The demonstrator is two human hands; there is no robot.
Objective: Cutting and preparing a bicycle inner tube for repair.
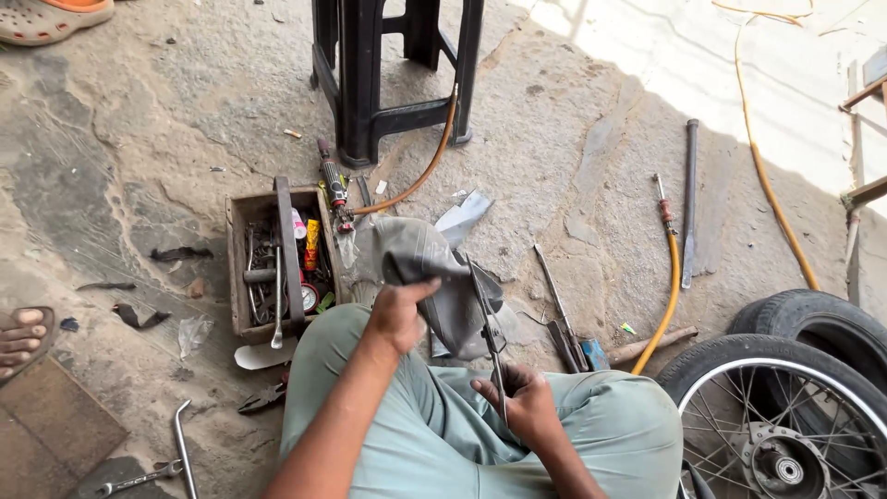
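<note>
spoked wheel (785,425) cropped, toolbox (277,263) contents indistinct

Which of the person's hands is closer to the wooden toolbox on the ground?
The left. The left hand holds a grey rubber piece just right of the wooden toolbox. The right hand holds scissors farther right.

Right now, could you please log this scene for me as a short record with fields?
Setting: concrete floor, person seated
Left hand: grips grey rubber sheet
Right hand: holds scissors, blades at the sheet
Left of knees: wooden toolbox, pliers, wrenches
Right: spoked wheel, tyre, yellow hose
Behind: black plastic stool
</note>
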